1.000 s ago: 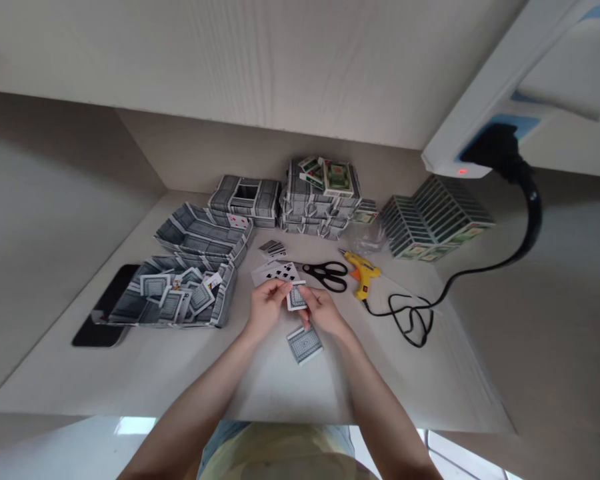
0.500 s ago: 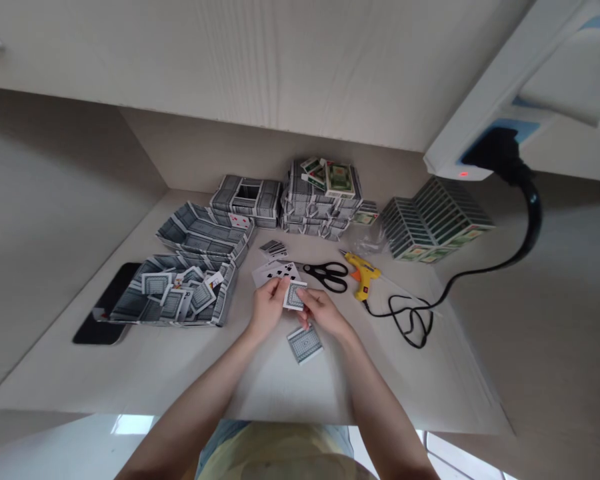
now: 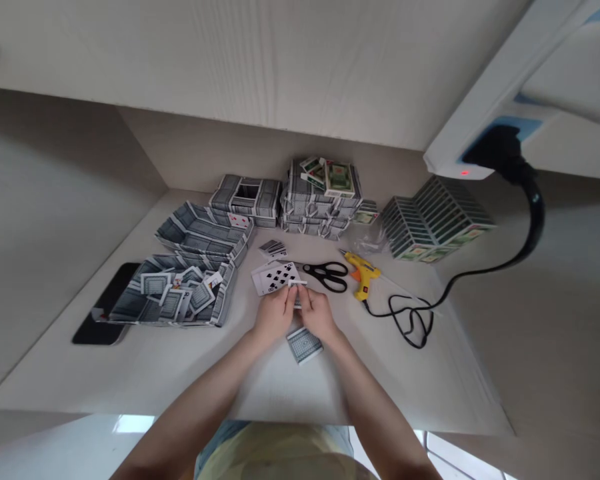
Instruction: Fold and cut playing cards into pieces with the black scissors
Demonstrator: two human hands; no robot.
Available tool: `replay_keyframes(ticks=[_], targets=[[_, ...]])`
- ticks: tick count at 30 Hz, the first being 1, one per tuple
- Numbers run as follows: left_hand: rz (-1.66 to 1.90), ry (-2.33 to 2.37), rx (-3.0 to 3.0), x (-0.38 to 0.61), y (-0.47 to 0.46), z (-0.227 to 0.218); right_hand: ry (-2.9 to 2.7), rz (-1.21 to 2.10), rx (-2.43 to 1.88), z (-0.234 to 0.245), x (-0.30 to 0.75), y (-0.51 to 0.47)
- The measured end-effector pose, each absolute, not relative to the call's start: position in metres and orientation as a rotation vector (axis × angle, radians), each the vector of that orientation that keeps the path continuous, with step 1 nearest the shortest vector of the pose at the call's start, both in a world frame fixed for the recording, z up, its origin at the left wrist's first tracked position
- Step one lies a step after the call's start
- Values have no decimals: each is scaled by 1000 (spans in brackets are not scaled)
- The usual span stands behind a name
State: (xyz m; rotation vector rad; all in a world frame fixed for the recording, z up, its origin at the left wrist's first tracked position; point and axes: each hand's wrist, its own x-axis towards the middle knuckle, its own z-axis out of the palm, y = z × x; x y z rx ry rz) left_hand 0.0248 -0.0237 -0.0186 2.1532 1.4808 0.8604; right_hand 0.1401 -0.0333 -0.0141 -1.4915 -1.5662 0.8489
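Between my two hands is a folded playing card, mostly covered by my thumbs and fingers. My left hand pinches its left side, and my right hand pinches its right side. Just below them, a patterned card piece with white edges lies on the table. Behind my left hand are face-up playing cards, an eight of spades on top. A smaller fanned stack of cards lies farther back. Black-handled scissors rest right of the cards.
At left, a box made of cards holds folded cards, with a black phone partly beneath it. Another card-built tray stands behind. A yellow glue gun and its cord lie right. Card boxes are stacked at the back right.
My hands have drawn together over the folded card, thumbs now side by side on it, covering more of its patterned face. More of the eight of spades shows behind.
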Motion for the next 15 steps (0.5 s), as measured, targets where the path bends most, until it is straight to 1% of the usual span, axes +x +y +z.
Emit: replay_keyframes(ticks=[5,8,10,13,15], targets=[[884,1491,2180,28,-26,-18,-1596,574,-1665,-14,133,-37],[938,1444,2091,30,-26,-18,-1567,528,-1690,-15,132,-38],[994,1372,1933,31,-26,-17,-1471,673,-1625,-14,134,-37],[1017,1175,1546,34,-25,-14,-1258,1193,-1394,-13,138,-33],[987,1063,1345,35,-25,-12,-1119,1451,-1240,-11,140,-31]])
